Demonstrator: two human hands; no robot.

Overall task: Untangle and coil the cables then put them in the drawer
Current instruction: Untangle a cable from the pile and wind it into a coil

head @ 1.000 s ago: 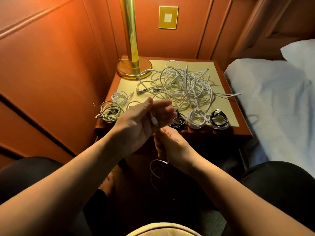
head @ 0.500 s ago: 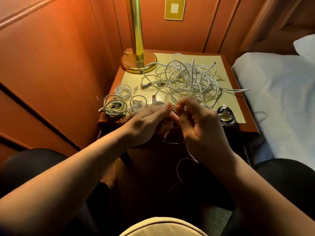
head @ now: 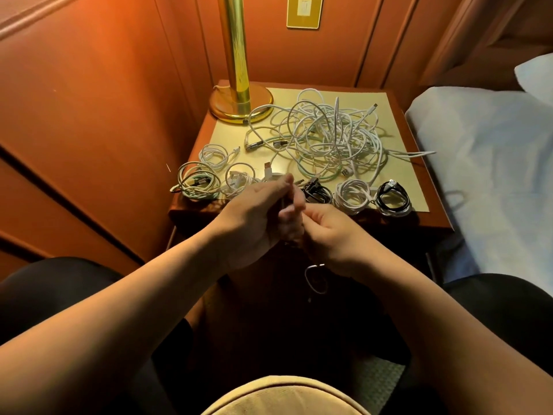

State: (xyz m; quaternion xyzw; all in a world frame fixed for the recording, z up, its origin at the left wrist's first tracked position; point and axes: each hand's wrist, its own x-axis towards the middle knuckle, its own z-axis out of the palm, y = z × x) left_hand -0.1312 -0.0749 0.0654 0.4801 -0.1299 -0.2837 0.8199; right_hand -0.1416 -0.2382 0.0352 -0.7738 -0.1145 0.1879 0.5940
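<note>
A big tangle of white cables (head: 326,136) lies on the nightstand (head: 431,187). Several finished coils sit along its front edge: pale ones at the left (head: 196,182), a black coil (head: 318,191), a white coil (head: 353,194) and a black-and-white coil (head: 393,199). My left hand (head: 254,214) and my right hand (head: 332,235) meet just in front of the nightstand, both gripping one thin white cable (head: 314,278). A loop of it hangs below my right hand; its USB plug sticks up past my left fingers. The drawer is hidden behind my hands.
A brass lamp (head: 239,94) stands on the nightstand's back left corner. Orange wood panelling closes in on the left and behind. A bed with white sheets (head: 490,163) lies to the right. My knees flank the nightstand's front.
My right hand rose up to my left fingertips half a second ago, then came back down beside the left palm. The hanging loop of cable has become shorter.
</note>
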